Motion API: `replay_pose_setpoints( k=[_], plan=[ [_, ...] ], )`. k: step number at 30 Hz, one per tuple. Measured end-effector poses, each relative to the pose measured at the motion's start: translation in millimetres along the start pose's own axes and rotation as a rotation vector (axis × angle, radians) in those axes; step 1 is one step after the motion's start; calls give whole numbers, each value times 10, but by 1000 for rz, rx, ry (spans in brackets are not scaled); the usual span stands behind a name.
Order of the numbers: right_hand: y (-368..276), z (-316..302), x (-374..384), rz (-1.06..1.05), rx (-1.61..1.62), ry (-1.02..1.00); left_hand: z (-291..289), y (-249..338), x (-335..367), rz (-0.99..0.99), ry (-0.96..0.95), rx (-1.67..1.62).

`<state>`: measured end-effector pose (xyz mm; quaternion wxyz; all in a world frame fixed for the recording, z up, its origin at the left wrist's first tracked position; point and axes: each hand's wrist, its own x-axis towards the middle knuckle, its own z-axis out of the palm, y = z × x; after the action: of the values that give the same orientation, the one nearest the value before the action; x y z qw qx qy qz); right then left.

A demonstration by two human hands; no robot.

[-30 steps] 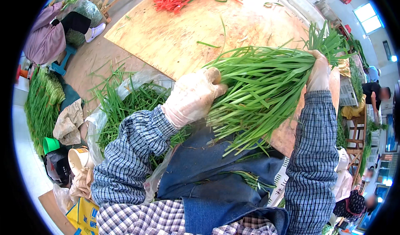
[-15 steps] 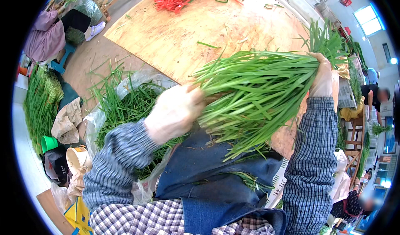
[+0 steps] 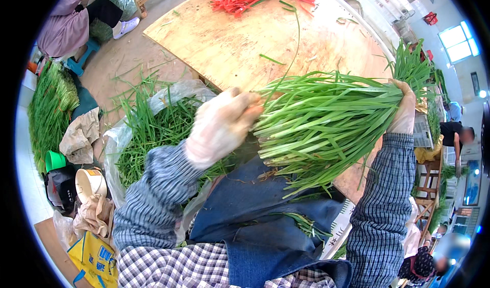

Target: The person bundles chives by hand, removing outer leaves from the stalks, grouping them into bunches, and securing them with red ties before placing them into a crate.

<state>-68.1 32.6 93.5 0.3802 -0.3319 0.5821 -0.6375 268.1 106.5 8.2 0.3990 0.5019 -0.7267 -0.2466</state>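
The right hand (image 3: pixel 405 106) clasps the green bunch (image 3: pixel 321 124) toward its right; it lies left to right, its left end beside the left hand (image 3: pixel 224 124), whose fingers curl, blurred, hold unclear.

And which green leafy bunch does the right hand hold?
The long green bunch fanned toward the left hand; the green heap in plastic and far-left heap lie unheld.

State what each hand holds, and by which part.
The right hand grips a bunch of greens where it narrows, near the leafy tips. Whether the blurred left hand holds anything cannot be told.
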Motion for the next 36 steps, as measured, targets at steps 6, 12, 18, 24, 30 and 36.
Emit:
replay_pose_setpoints(
  k=[6,12,18,24,30,36],
  plan=[
    [-57,106,-75,-3,-27,17,255,37,216,-34,-49,144],
    [137,256,223,181,104,41,-222,-319,-239,58,165,161],
    [358,210,681,180,149,217,-607,-185,-410,216,85,709],
    [429,318,666,151,89,304,-77,375,-4,562,30,381],
    [369,444,448,53,-14,303,260,282,267,753,21,395],
    [466,439,571,147,59,269,87,134,118,693,-23,279]
  ],
)
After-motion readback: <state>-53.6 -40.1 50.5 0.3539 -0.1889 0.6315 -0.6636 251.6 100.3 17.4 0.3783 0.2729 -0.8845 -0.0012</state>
